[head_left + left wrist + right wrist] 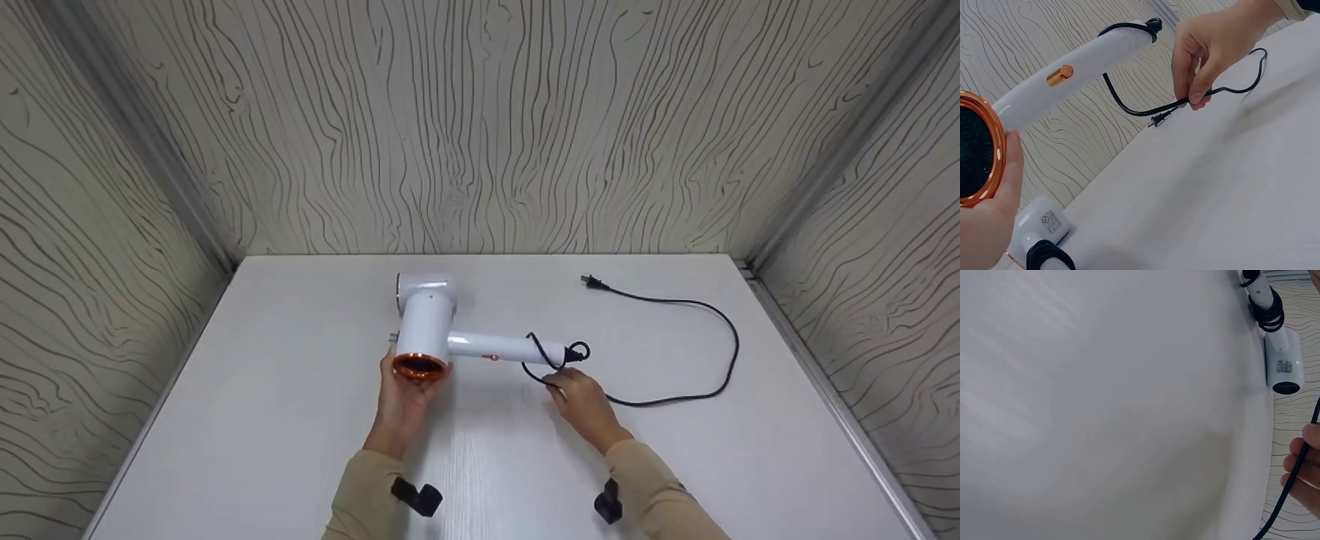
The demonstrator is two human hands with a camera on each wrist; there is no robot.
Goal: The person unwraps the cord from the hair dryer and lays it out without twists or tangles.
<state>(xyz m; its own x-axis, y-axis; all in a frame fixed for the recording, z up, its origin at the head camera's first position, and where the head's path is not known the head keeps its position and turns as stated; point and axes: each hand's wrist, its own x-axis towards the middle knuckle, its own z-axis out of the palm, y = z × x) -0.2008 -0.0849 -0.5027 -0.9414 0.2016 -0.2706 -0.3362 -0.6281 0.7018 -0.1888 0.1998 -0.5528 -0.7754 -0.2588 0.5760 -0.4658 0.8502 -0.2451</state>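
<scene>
My left hand [405, 401] grips the barrel of a white hair dryer [426, 322] with a copper-coloured rim, held above the table. Its handle [1081, 67] points right and carries a copper-coloured switch [1060, 75]. Around the handle's end loops a black cord [1134, 111]. My right hand [585, 405] pinches this cord between thumb and fingers, just below the handle's end. The rest of the cord curves right over the table and back to a two-pin plug [595, 282]. In the right wrist view, fingers [1303, 486] hold the cord at the right edge.
A second white hair dryer [424, 283] lies behind the held one, partly hidden in the head view. Black cord [1267, 314] is wound round its handle. Patterned panels [480, 135] stand behind and beside the white table [285, 420].
</scene>
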